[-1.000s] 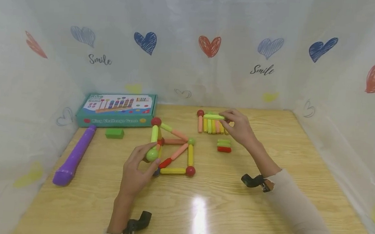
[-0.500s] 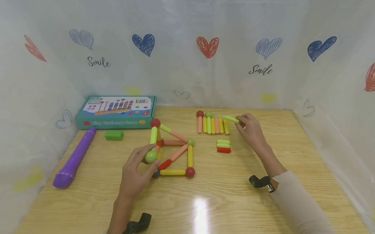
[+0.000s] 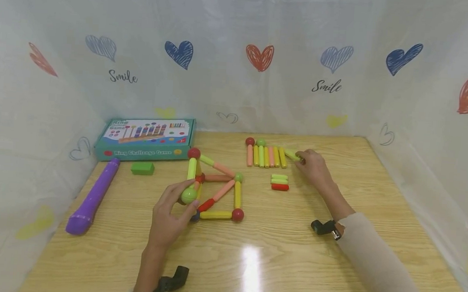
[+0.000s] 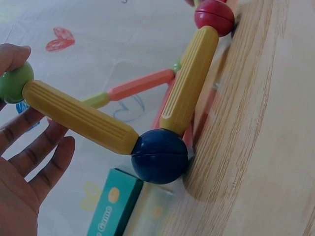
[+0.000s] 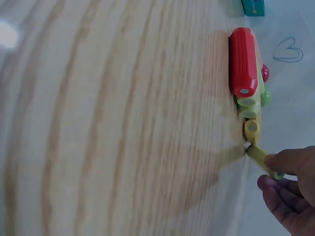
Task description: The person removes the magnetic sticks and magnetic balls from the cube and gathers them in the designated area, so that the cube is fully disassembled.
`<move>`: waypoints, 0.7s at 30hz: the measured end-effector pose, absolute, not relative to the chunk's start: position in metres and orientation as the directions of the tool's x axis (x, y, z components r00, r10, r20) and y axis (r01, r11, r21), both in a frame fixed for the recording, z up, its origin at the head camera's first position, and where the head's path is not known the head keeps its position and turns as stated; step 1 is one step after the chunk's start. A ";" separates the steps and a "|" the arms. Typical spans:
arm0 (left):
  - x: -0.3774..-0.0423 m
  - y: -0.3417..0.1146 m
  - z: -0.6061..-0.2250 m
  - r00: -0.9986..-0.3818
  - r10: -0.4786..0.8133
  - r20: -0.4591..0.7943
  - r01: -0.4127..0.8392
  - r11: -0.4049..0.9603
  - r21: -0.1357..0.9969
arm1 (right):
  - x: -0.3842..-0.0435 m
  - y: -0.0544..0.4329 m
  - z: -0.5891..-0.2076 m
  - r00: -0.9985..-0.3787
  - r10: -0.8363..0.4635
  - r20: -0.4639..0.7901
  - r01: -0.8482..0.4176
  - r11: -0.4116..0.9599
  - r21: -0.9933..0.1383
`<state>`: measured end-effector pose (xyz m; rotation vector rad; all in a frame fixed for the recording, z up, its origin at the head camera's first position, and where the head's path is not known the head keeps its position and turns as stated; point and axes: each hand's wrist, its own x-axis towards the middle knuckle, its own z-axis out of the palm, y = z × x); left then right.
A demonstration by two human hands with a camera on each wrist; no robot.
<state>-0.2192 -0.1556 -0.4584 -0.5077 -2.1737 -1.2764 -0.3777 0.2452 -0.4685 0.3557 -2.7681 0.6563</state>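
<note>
My left hand [image 3: 169, 216] grips a green ball [image 3: 189, 195] at a raised corner of a frame built from magnetic rods and balls. In the left wrist view, a yellow rod [image 4: 81, 117] runs from that ball down to a blue ball [image 4: 160, 156]. Between thumb and fingers, my right hand [image 3: 314, 168] pinches a light green magnetic rod [image 3: 291, 155]. It slants at the right end of a row of rods [image 3: 270, 157], where a yellow rod [image 3: 283, 158] lies closest. In the right wrist view its far tip is right by a yellow rod end [image 5: 251, 127].
Two light green rods and a red rod [image 3: 280, 187] lie stacked in front of the row. A red ball [image 3: 250, 141] and a green ball [image 3: 261, 143] sit behind it. At left are a game box [image 3: 144, 151], a green block [image 3: 142, 168] and a purple microphone [image 3: 93, 197].
My right hand has carried the light green rod rightward from above the row, then down toward its right end, turning it to a slant. My left hand keeps its grip on the green ball.
</note>
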 end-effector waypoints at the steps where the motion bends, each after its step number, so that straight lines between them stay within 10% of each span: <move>1: -0.221 -0.157 -0.463 -0.772 0.040 0.634 0.572 0.477 0.667 | -0.378 0.245 -0.470 -0.940 -0.173 0.294 -0.286 0.870 -0.403; 21: -0.226 -0.162 -0.473 -0.783 0.049 0.620 0.563 0.479 0.674 | -0.380 0.231 -0.477 -0.964 -0.219 0.152 -0.266 0.816 -0.512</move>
